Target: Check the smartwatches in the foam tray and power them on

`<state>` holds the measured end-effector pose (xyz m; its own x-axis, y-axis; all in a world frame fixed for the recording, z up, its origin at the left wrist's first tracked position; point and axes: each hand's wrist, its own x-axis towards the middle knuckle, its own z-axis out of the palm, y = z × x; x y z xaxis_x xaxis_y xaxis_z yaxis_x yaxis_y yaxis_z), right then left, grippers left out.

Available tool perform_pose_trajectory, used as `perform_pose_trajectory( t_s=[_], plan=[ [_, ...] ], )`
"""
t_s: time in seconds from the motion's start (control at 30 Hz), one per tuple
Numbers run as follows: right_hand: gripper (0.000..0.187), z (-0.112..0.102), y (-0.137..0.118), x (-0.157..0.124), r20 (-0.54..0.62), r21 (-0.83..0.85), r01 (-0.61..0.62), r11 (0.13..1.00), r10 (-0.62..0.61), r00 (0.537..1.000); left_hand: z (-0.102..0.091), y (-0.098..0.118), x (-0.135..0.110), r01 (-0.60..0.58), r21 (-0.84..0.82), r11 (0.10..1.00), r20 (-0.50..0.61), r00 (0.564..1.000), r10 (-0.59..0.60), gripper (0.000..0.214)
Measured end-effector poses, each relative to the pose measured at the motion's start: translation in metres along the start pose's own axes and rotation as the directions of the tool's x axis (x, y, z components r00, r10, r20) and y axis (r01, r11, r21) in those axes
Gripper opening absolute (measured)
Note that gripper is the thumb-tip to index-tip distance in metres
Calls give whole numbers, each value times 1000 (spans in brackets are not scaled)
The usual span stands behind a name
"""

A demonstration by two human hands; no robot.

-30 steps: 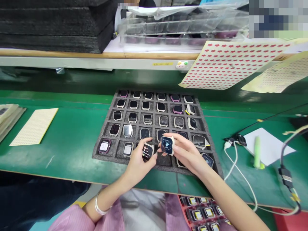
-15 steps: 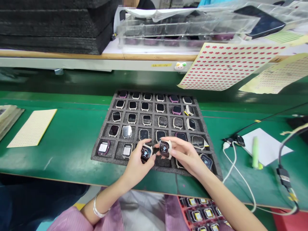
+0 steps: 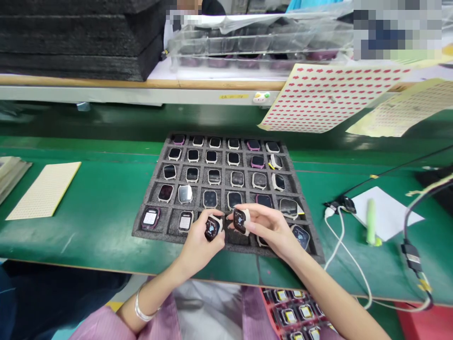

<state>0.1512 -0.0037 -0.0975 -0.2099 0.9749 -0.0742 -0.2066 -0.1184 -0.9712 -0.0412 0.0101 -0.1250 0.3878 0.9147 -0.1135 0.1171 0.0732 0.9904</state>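
Note:
A dark grey foam tray (image 3: 304,208) with a grid of pockets lies on the green bench, and several smartwatch bodies sit in it. My left hand (image 3: 200,248) is closed round a white-cased watch body (image 3: 212,227) with a lit screen, held over the tray's front row. My right hand (image 3: 272,230) pinches a second white watch body (image 3: 241,220) just to the right of the first. The two watches are nearly touching. A lit pink watch (image 3: 150,217) and a lit white watch (image 3: 185,220) sit in the front-left pockets.
A yellow label sheet (image 3: 44,190) lies at the left. White cables (image 3: 345,250), a white paper (image 3: 387,212) and a green pen (image 3: 370,221) lie at the right. A red-dotted sticker sheet (image 3: 325,97) hangs off the raised shelf, with clear trays (image 3: 255,45) and black foam (image 3: 78,38) behind. A red tray (image 3: 300,314) of watches sits below the bench edge.
Both hands have drawn slightly closer together and lower over the front row, each turning its watch. The view has shifted a little to the right.

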Motion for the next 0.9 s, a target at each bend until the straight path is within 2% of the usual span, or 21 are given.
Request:
perform_pose_trajectory(
  t_s=[0.1, 0.6, 0.73, 0.9],
  plan=[
    [33, 0, 1, 0, 1, -26, -14, 1000, 14, 1000, -1, 2, 0, -9, 56, 998, 1, 1000, 8, 31],
    [33, 1, -2, -2, 31, -58, -49, 997, 51, 998, -3, 5, -1, -32, 7, 999, -31, 999, 32, 29],
    [33, 2, -3, -3, 54, -52, -41, 998, 43, 998, -3, 4, -1, -34, -54, 998, -41, 999, 31, 31],
    [34, 3, -4, -3, 46, -76, -69, 995, 72, 996, -3, 5, 0, -44, -6, 999, -8, 999, 44, 31]
  ],
)
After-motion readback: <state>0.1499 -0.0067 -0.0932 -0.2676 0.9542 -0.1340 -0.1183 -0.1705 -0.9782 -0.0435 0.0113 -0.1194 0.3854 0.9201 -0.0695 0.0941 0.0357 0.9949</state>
